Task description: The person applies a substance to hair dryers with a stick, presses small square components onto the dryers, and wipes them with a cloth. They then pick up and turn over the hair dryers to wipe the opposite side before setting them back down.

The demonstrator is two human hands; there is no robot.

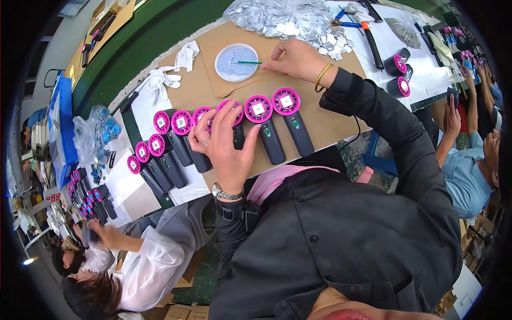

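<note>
In a pinch, my right hand [290, 61] holds a thin green stick [250, 63]; its far end reaches into a round white dish [220, 73] of pale grey paste. My left hand [226, 152] lies spread over the row of handheld fans, its fingertips on the magenta head of one fan [238, 136] and partly hiding its neighbours. Just to the right are two more fans with dark handles, one [272, 145] beside another [300, 133]. White squares sit at the centres of several heads. Further fans [169, 168] line up to the left.
Brown cardboard [325, 120] covers the table. Behind the dish lie a heap of clear bags [277, 18], loose silvery squares [336, 45] and an orange-and-black hammer [372, 45]. White gloves [162, 80] are at left. Co-workers sit on both sides, one in a white shirt [154, 266].
</note>
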